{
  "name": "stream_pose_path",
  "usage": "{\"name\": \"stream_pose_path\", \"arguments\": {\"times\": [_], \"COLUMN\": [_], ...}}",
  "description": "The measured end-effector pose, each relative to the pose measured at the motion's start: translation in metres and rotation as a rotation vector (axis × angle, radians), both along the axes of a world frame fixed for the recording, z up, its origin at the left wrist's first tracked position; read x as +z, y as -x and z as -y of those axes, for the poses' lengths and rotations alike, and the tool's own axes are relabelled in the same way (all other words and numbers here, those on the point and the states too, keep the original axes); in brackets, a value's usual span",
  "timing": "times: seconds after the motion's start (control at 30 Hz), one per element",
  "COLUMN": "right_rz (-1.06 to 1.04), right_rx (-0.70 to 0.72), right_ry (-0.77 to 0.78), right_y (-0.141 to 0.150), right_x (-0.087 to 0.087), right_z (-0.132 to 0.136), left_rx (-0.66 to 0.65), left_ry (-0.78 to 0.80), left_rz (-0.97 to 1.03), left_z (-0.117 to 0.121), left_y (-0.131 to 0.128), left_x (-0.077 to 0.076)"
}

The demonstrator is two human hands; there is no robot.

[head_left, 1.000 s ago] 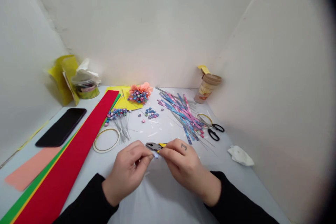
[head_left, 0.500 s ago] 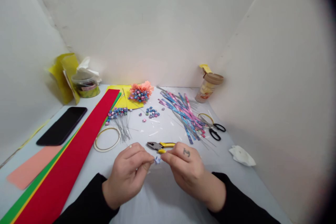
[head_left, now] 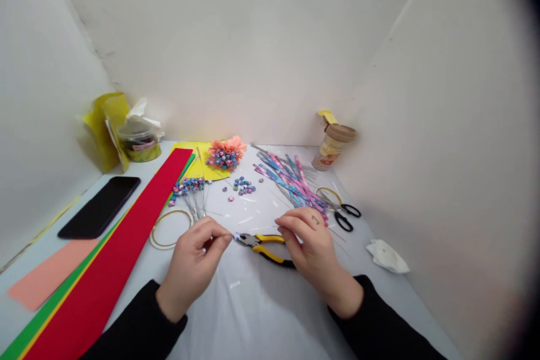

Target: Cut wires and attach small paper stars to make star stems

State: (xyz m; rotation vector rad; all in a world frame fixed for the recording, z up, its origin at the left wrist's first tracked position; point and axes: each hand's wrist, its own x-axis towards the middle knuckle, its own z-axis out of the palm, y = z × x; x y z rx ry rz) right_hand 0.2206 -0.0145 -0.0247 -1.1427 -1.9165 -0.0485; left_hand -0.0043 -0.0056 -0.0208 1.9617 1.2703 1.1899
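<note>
Between thumb and forefinger, my left hand (head_left: 200,264) pinches a small pale-blue paper star (head_left: 236,236), which shows at the fingertips just by the jaws of the pliers (head_left: 262,243). My right hand (head_left: 314,250) is also closed in a pinch, above the yellow-and-black plier handles; whatever it holds is too small to make out. Beyond the hands lies a small pile of folded paper stars (head_left: 243,185). Left of it rests a bunch of stars on thin wires (head_left: 189,187). Patterned paper strips (head_left: 291,177) are heaped at the right.
Black-handled scissors (head_left: 348,216) and a crumpled tissue (head_left: 387,256) lie right. A roll of tape (head_left: 152,230), long red paper (head_left: 139,247) and a phone (head_left: 101,207) are left. At the back stand an orange paper flower with stars (head_left: 226,154), a cup (head_left: 333,148) and a tub (head_left: 141,146).
My hands have moved apart: the left shifted left and up with the star, the right moved right and up. More of the pliers now shows between them.
</note>
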Motion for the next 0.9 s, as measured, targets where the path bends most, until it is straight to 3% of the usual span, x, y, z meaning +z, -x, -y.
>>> {"name": "stream_pose_path", "arguments": {"times": [0.17,0.4,0.5,0.67,0.77,0.83,0.9], "right_rz": [0.133,0.139,0.154,0.096,0.014,-0.142,-0.433], "right_rx": [-0.057,0.045,0.002,-0.194,-0.219,-0.226,-0.174], "right_ry": [-0.098,-0.005,-0.005,-0.039,-0.021,0.064,0.283], "right_y": [0.018,0.034,0.023,-0.002,-0.009,-0.008,-0.003], "right_x": [-0.003,-0.006,-0.007,-0.007,-0.009,-0.013,-0.018], "right_z": [0.010,0.018,0.009,-0.010,-0.016,-0.018,-0.019], "left_rx": [-0.064,-0.166,-0.099,0.092,0.131,0.177,0.254], "left_ry": [-0.011,-0.150,-0.162,-0.150,-0.139,-0.106,-0.068], "left_rz": [-0.020,-0.085,-0.094,-0.034,-0.016,0.009,0.064], "left_z": [0.005,0.015,0.010,-0.004,-0.006,-0.003,0.002], "left_y": [-0.006,-0.011,-0.003,0.012,0.013,0.009,0.002], "left_x": [-0.002,-0.007,-0.001,0.011,0.011,0.008,0.002]}}
